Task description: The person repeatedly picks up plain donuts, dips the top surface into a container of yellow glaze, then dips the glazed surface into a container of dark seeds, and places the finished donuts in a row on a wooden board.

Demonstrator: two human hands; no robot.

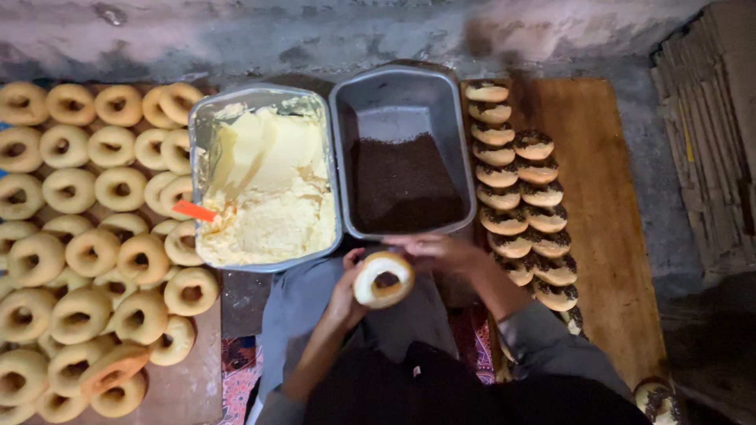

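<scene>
head view, both hands [409, 264] holding doughnut [383, 279]

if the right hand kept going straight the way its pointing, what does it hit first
Probably the doughnut, which the right hand already touches; its fingers point leftward at it. Past that comes the left hand. Depth is hard to judge.

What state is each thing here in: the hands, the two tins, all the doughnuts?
Left hand: holding the cream-topped doughnut.
Right hand: fingers on that doughnut's far edge.
Cream tin: mostly full, orange-handled tool stuck in.
Sprinkle tin: partly full, far end bare.
Plain doughnuts: untopped, piled.
Sprinkled doughnuts: finished, overlapping in rows on the board.
</scene>
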